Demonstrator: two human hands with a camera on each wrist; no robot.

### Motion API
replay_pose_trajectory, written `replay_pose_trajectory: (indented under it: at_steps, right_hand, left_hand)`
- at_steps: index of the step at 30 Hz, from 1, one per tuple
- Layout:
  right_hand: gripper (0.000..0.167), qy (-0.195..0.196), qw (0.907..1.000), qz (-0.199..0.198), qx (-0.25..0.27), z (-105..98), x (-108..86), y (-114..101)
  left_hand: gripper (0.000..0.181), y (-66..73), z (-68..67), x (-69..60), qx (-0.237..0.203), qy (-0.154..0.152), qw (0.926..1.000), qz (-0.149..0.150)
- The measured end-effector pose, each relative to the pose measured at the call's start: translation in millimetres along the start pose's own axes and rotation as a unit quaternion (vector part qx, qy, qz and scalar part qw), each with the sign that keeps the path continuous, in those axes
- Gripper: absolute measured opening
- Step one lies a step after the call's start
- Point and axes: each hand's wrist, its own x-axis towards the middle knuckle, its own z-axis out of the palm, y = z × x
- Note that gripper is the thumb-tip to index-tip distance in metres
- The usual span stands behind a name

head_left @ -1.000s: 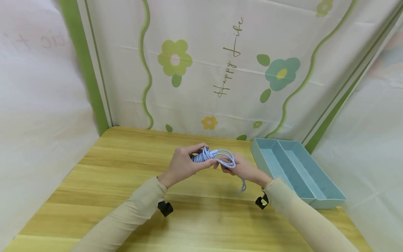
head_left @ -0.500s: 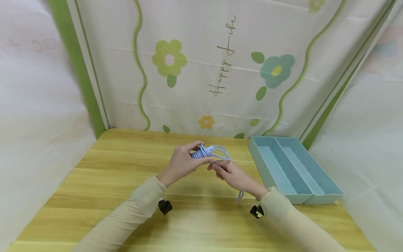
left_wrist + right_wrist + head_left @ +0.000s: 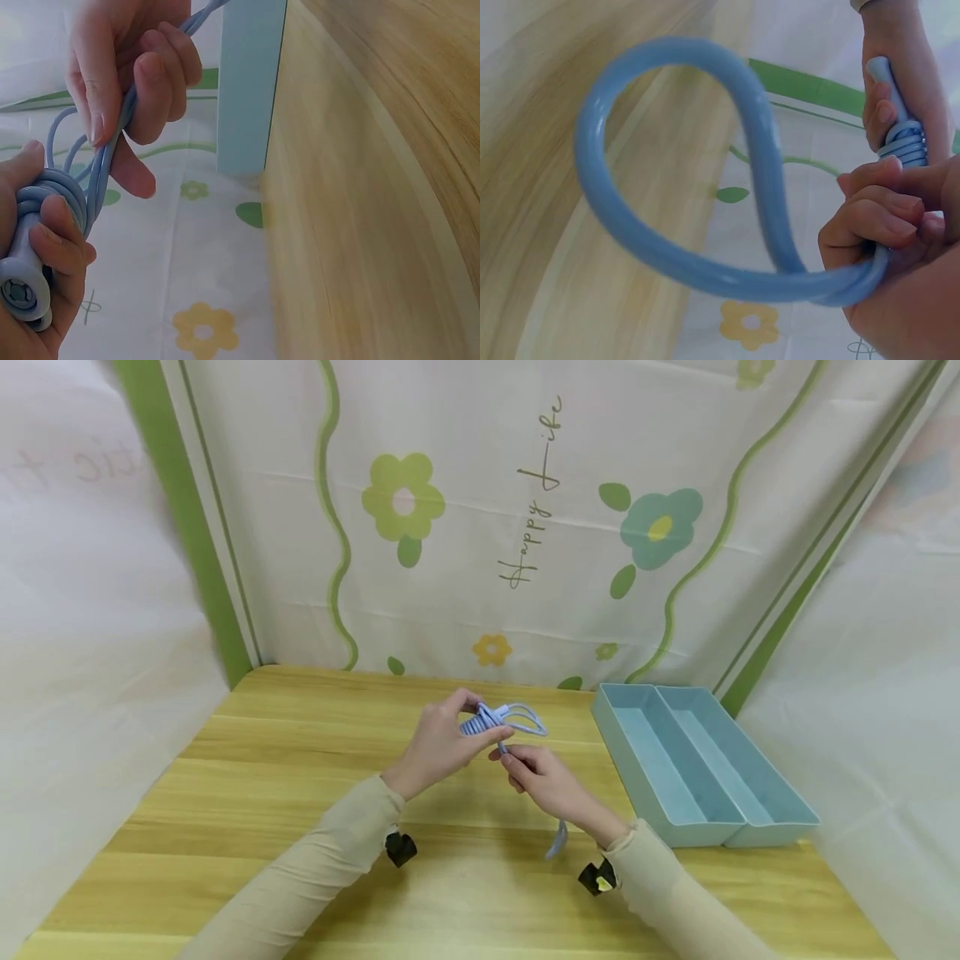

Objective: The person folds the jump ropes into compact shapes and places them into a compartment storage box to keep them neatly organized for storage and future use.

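My left hand grips a blue rope whose cord is wound in tight coils around its handle; the round handle end shows in the left wrist view. Loops of cord stick out to the right of the coils. Just below and right of them, my right hand pinches strands of the same cord between thumb and fingers. A loop of cord hangs out of the right hand, large in the right wrist view, and its tail hangs below the hand in the head view.
Two light blue rectangular trays stand side by side at the right of the wooden table. A white curtain with flowers and lettering rises behind the table's back edge, with more cloth at both sides.
My right hand has gone from beside the loops to below the coils, pulling cord down and slightly left. The head view has shifted a little. My left hand keeps its grip on the coils.
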Motion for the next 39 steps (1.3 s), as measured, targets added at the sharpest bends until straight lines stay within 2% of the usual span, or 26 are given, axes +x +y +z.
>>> replay_pose_trajectory:
  at_steps: [7, 10, 13, 20, 25, 28, 31, 35, 39]
  right_hand:
    - [0.032, 0.003, 0.9999, -0.017, -0.003, -5, -4.8, -6]
    - [0.032, 0.001, 0.9999, -0.015, -0.006, -8, -5.3, -7]
    - [0.029, -0.002, 0.9998, -0.014, -0.013, -12, -5.7, -9]
    - [0.027, -0.009, 0.9996, 0.005, -0.025, -19, -7.9, -12]
    - [0.025, -0.015, 0.9994, 0.027, -0.016, -20, -8.3, -14]
    - [0.024, -0.014, 0.9991, 0.029, -0.028, -21, -8.1, -15]
    - [0.024, -0.007, 0.9981, 0.021, -0.057, -22, -8.2, -17]
    - [0.024, -0.006, 0.9948, 0.009, -0.101, -24, -7.9, -23]
    - [0.023, -0.024, 0.9905, 0.003, -0.135, -25, -7.9, -27]
  left_hand:
    - [0.044, -2.0, -0.6, 0.2, 0.034, 0.008, 0.9984, 0.044]
    - [0.048, -1.6, -1.8, 0.0, 0.048, -0.001, 0.9969, 0.063]
    - [0.051, -1.6, -3.2, -0.1, 0.052, -0.019, 0.996, 0.07]
    - [0.057, -2.6, -6.3, 1.3, 0.049, -0.081, 0.9928, 0.073]
    - [0.05, 1.4, -6.7, 2.3, 0.101, -0.119, 0.9854, 0.067]
    - [0.05, 5.8, -5.3, 2.2, 0.134, -0.123, 0.9809, 0.069]
    - [0.051, 8.4, -3.0, 1.8, 0.153, -0.112, 0.9792, 0.072]
    - [0.051, 7.7, -1.1, -0.1, 0.15, -0.101, 0.9814, 0.064]
    - [0.052, 5.9, -1.3, -2.8, 0.144, -0.105, 0.9826, 0.053]
